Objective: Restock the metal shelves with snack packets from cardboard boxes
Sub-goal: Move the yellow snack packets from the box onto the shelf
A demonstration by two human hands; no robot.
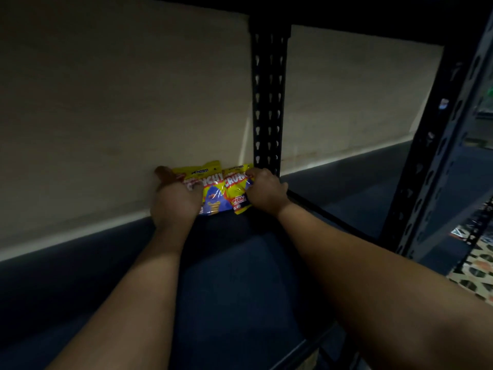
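Two yellow snack packets stand side by side at the back of the dark shelf board (240,276), upright against the pale wall (106,102). The left packet (212,192) sits just right of the left hand (174,201), whose thumb and fingers curl round its left edge and lower corner. The right packet (236,194) is pinched at its upper right by the right hand (266,189), fingers bent over its face. The packets touch or slightly overlap at their inner edges (which one lies in front is hard to tell).

Both hands cover part of the red lettering, so the words read only in pieces. The light is dim, and the left fingertips are blurred.

The packets are glossy, crinkled film with blue and red print. Just right of them rises a black metal upright (269,102) punched with rows of keyhole slots; a second slotted post (437,156) leans across the right side.
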